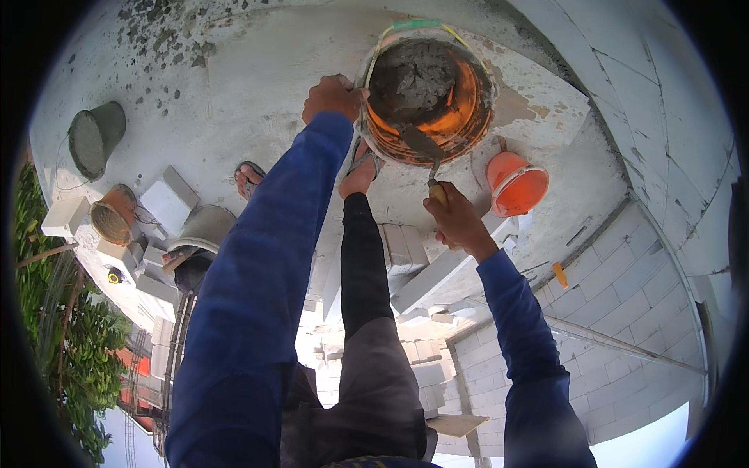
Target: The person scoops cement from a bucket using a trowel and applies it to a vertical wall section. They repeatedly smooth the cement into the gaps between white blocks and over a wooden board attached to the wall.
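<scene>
A large bucket (466,97) with an orange inner wall stands on the floor ahead of me. Grey mortar (413,78) lies inside it, and its wire handle with a green grip rests toward the far side. My left hand (334,99) is closed on the bucket's left rim. In my right hand (462,220) is a trowel (422,143), gripped by its wooden handle. The blade reaches over the near rim into the bucket, with grey mortar on it. Just right of the trowel, a smaller orange bucket (518,187) sits tilted toward me.
At the left are a dark bucket (92,144), a brownish bucket (114,212) and a grey tub (207,226) among pale blocks (169,199). My sandalled feet (250,179) stand close to the large bucket. A block wall (624,288) rises at the right. Mortar crumbs dot the far floor.
</scene>
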A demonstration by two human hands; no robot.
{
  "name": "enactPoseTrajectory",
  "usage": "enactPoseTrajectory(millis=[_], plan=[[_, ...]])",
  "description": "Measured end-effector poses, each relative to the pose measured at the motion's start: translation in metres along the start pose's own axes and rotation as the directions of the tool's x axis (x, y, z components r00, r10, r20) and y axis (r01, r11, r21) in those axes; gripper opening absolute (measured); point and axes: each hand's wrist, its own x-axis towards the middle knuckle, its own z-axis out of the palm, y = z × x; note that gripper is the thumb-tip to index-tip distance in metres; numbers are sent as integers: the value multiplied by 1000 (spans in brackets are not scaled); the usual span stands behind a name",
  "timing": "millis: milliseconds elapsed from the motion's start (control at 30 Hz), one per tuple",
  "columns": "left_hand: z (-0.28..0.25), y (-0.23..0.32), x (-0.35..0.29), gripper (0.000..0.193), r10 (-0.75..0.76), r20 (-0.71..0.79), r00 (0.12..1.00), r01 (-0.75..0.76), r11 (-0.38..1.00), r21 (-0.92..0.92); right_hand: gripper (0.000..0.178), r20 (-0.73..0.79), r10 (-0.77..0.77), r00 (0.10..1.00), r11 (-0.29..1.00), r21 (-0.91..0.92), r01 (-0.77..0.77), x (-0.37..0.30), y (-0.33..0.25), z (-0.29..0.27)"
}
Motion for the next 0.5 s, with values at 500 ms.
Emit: enactPoseTrajectory(millis=[500], plan=[[2,8,1,42,28,-13,1000,-27,999,43,43,-148,-383,912,662,-732,159,110,-66,-36]])
